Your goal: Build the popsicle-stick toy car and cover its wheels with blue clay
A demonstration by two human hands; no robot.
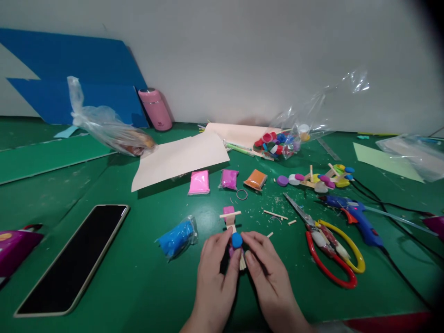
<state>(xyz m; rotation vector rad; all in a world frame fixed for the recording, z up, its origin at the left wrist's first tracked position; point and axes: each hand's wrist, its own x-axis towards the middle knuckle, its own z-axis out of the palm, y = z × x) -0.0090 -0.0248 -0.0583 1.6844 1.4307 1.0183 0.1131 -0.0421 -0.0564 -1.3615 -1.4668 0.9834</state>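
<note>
Close in front of me, a small wooden-stick model lies on the green table, with a thin crosspiece and a pink block at its far end. A round blue piece, perhaps modelling clay, sits on its near part. My left hand grips the model from the left, thumb and fingertips against the blue piece. From the other side, my right hand has its fingers closed on the same model. Purple material shows partly between the fingers. To the left lies a wrapped pack of blue clay.
Scissors and a blue glue gun with cords lie right. A phone is left. Clay packs, paper, a bag of bottle caps, finished-looking stick models and a pink flask stand farther back.
</note>
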